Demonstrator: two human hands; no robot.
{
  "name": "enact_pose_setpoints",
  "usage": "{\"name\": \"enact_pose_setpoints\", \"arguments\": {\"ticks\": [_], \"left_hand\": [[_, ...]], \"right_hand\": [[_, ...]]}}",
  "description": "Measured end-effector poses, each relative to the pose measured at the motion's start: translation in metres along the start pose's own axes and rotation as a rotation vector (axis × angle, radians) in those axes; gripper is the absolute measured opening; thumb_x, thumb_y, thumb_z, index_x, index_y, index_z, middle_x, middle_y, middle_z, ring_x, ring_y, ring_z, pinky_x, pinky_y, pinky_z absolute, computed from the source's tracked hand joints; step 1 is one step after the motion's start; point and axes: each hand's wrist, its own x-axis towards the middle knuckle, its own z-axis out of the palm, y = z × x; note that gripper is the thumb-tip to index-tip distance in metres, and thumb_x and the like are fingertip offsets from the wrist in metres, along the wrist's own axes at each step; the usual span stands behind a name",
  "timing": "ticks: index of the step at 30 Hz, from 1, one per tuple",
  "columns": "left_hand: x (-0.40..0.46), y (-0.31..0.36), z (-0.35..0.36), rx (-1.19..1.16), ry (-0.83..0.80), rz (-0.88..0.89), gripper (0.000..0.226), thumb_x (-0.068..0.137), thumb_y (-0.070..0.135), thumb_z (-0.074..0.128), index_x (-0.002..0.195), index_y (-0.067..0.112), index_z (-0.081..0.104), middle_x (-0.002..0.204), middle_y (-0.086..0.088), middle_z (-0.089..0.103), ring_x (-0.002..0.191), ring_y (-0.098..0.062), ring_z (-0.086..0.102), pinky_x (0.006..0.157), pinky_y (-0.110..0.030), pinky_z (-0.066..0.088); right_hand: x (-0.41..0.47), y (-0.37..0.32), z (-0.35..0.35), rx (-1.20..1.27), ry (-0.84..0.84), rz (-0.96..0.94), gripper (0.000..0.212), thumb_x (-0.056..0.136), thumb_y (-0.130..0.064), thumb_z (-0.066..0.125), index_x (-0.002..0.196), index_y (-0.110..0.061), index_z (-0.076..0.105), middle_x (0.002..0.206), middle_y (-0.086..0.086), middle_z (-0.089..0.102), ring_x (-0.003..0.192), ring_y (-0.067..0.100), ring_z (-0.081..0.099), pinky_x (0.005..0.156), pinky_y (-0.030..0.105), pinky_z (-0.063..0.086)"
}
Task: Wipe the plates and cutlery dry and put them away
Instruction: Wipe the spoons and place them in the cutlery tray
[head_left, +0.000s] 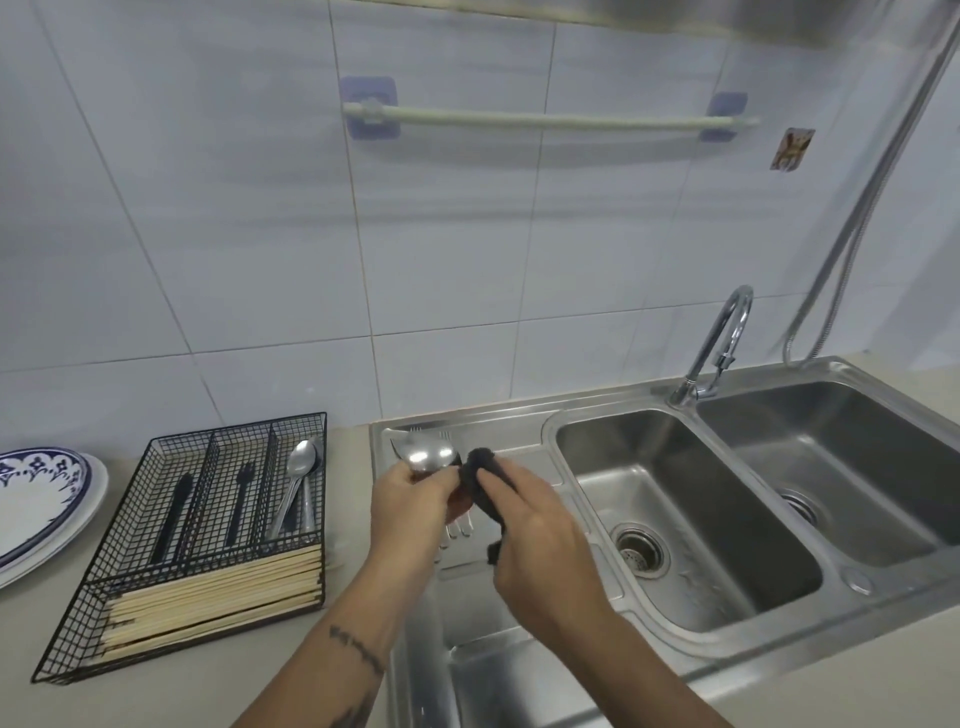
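Note:
My left hand (410, 499) grips a steel spoon (428, 456) above the sink's drainboard, bowl pointing away from me. My right hand (530, 525) holds a black cloth (480, 486) pressed against the spoon right beside the left hand; a strip of cloth hangs below. More cutlery, forks among it (457, 530), lies on the drainboard under my hands, mostly hidden. A black wire cutlery tray (156, 561) on the counter to the left holds two steel spoons (298, 488), a black-handled knife and fork, and several wooden chopsticks (218, 592). Stacked plates (47, 499) with a blue pattern sit at the far left.
A stainless double sink (691, 509) with a curved tap (722, 343) lies to the right of the drainboard (519, 462). A towel rail (545, 122) is fixed to the tiled wall above. A metal hose (878, 182) hangs at the right.

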Motion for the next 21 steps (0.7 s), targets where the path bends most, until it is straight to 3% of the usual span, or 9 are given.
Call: {"name": "enact_pose_setpoints", "arguments": {"ticks": [3,5,7,12,17,21], "left_hand": [[0.001,0.003,0.002,-0.190,0.025,-0.109,0.010,0.087,-0.011,0.060,0.094,-0.006,0.065,0.076,-0.017,0.075,0.072,-0.026,0.075,0.065,-0.031,0.059],[0.003,0.001,-0.002,-0.208,0.058,-0.143,0.007,0.087,-0.010,0.061,0.092,-0.007,0.065,0.074,-0.018,0.073,0.073,-0.028,0.075,0.069,-0.032,0.059],[0.004,-0.001,-0.005,-0.209,0.084,-0.150,0.006,0.087,-0.009,0.061,0.092,-0.009,0.065,0.074,-0.019,0.073,0.074,-0.028,0.076,0.074,-0.035,0.059],[-0.001,0.004,-0.003,-0.202,0.094,-0.147,0.006,0.087,-0.006,0.062,0.089,-0.005,0.068,0.070,-0.014,0.074,0.064,-0.021,0.074,0.076,-0.034,0.058],[0.000,0.003,-0.011,-0.239,0.114,-0.166,0.008,0.087,-0.004,0.064,0.094,-0.005,0.067,0.075,-0.014,0.075,0.072,-0.022,0.076,0.071,-0.030,0.056],[-0.009,0.004,-0.006,-0.316,0.076,-0.229,0.007,0.088,-0.004,0.060,0.087,-0.002,0.067,0.073,-0.013,0.074,0.077,-0.025,0.075,0.074,-0.032,0.056]], "right_hand": [[-0.006,0.012,0.014,-0.086,0.000,-0.033,0.074,0.069,0.007,0.047,0.140,-0.016,0.051,0.146,0.004,0.048,0.136,0.024,0.043,0.109,0.051,0.038],[-0.006,0.024,0.012,-0.113,0.008,0.010,0.076,0.065,0.008,0.052,0.137,-0.016,0.054,0.143,0.005,0.052,0.133,0.026,0.047,0.106,0.055,0.040],[-0.005,0.028,0.009,-0.116,-0.008,0.038,0.079,0.063,0.011,0.059,0.137,-0.015,0.054,0.143,0.004,0.052,0.132,0.025,0.047,0.105,0.052,0.042],[-0.003,0.013,0.014,-0.112,0.033,-0.081,0.074,0.066,0.003,0.050,0.137,-0.017,0.053,0.145,0.002,0.051,0.135,0.025,0.044,0.113,0.050,0.033],[-0.004,0.037,0.007,-0.119,0.031,-0.006,0.077,0.063,0.010,0.058,0.135,-0.015,0.056,0.142,0.002,0.052,0.131,0.026,0.048,0.103,0.054,0.042],[0.005,0.023,0.001,-0.032,0.070,-0.129,0.063,0.074,0.008,0.051,0.133,-0.013,0.059,0.137,0.002,0.052,0.127,0.027,0.046,0.102,0.041,0.044]]}}
